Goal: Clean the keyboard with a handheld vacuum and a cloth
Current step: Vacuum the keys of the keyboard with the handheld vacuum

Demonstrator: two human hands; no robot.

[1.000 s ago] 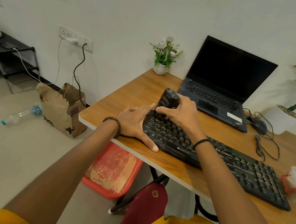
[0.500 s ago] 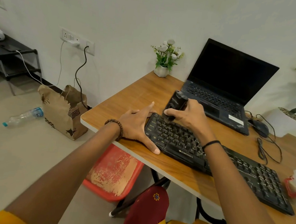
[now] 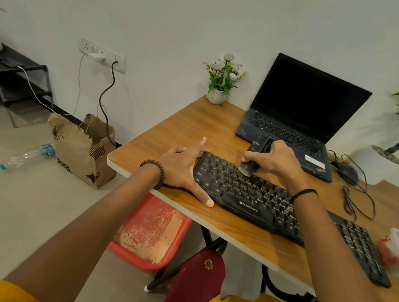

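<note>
Currently, item one: your right hand (image 3: 276,162), fingers curled round the black handheld vacuum (image 3: 258,146), whose brush tip is set on the upper-left key rows. Item two: keyboard (image 3: 256,206), black, lying slantwise near the front edge of the wooden table (image 3: 191,125). Item three: your left hand (image 3: 182,171), fingers spread straight, braced against the keyboard's left end, thumb at its front corner. Behind: open laptop (image 3: 302,104), mouse (image 3: 345,172), potted flowers (image 3: 221,80).
</note>
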